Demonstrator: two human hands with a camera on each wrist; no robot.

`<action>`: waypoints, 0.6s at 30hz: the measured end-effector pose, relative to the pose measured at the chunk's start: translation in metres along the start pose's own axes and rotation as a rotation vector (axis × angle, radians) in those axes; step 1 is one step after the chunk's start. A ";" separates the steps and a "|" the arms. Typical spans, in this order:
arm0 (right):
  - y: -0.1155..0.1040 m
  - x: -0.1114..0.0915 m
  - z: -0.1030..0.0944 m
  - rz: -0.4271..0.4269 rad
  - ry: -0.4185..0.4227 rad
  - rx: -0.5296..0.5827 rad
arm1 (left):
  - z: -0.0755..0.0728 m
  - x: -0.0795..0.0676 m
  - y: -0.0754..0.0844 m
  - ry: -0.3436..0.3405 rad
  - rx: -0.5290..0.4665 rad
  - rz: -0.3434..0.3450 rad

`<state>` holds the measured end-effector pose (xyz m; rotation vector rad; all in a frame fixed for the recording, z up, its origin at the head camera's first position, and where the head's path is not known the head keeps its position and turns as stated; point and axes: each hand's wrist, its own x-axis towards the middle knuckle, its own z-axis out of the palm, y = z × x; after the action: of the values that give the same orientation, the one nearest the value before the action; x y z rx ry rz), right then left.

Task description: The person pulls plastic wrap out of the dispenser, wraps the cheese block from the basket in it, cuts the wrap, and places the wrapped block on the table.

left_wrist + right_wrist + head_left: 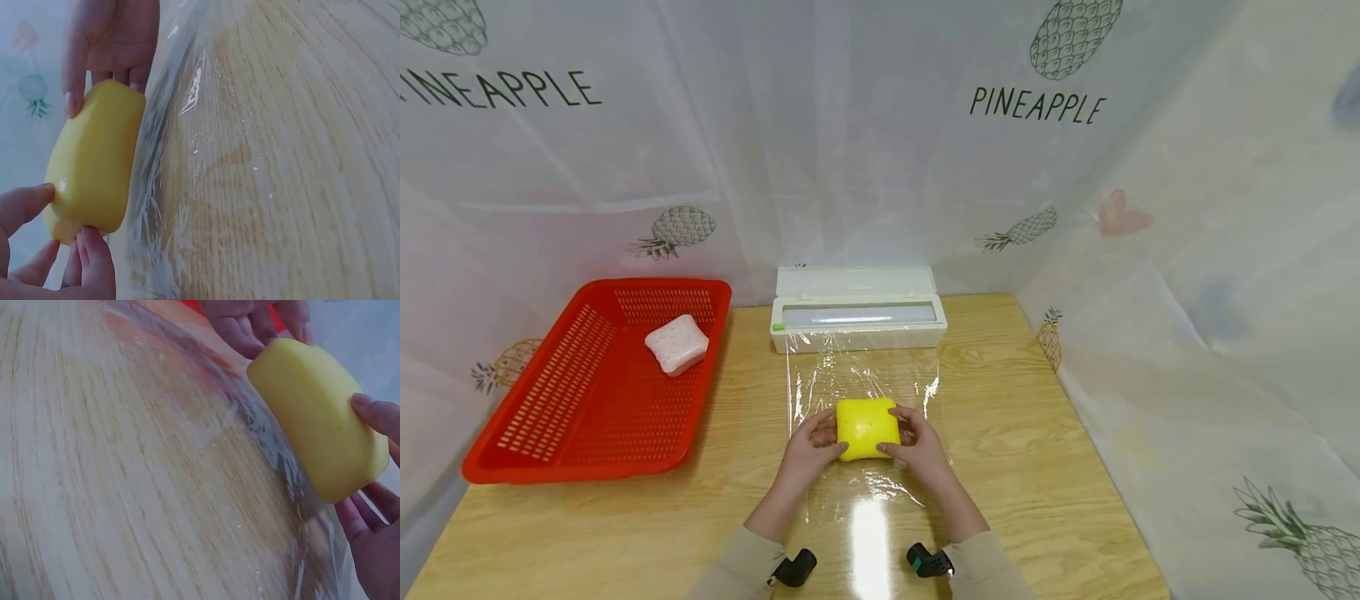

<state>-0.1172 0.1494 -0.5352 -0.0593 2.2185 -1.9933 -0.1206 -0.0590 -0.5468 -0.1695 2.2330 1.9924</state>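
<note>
A person's two bare hands hold a yellow block [868, 428] just below the middle of the frame, in the view from the head. The left hand [811, 443] grips the block's left end and the right hand [921, 450] grips its right end. Each thumb presses the side nearest the person, and the fingers curl around the ends, so both hands are closed only as far as the block's thickness allows. In both wrist views some fingertips reach its lower edges; whether the block touches the film below cannot be told.

A sheet of clear plastic film [820, 383], wrinkled and shiny, lies under the hands on a light wooden table [1037, 450]. It runs up the frame to a white box [857, 340] at centre, whose lid [853, 282] stands open at the back. A small green piece [778, 327] sits at the box's left end.

At the left of the frame is a red basket [583, 473] with slotted walls; a whitish block [676, 343] lies in its upper right part. Pale cloth [850, 167] printed with pineapples hangs behind and to the right.
</note>
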 end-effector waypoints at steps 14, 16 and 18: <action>0.029 0.008 0.001 -0.003 0.067 -0.147 | 0.003 -0.001 -0.014 -0.014 -0.007 -0.025; 0.033 0.009 0.002 -0.006 0.066 -0.158 | 0.002 -0.001 -0.016 -0.017 -0.006 -0.025; 0.035 0.010 0.002 -0.013 0.065 -0.165 | 0.002 -0.002 -0.016 -0.014 -0.002 -0.025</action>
<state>-0.1239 0.1502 -0.5711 -0.0283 2.4254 -1.8393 -0.1156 -0.0586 -0.5623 -0.1826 2.2095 1.9775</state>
